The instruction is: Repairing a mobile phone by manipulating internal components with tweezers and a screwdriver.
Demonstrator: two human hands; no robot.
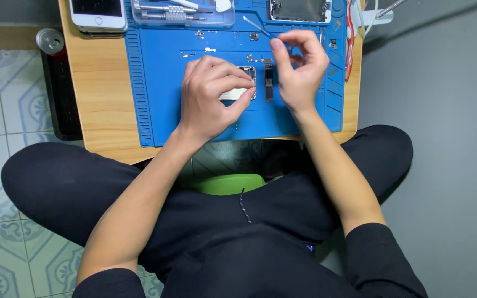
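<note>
small circuit board (242,88) lies on the blue repair mat (155,83), pinned under your left hand (211,96), fingers pressed together on it. your right hand (299,66) hovers just beside, thumb and forefinger pinched; what they hold is too small to tell.

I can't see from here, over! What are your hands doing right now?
Left hand pinching small phone part on blue mat. Right hand raised beside it, fingertips pinched; anything held too small to tell. Narrow circuit board between hands.
</note>
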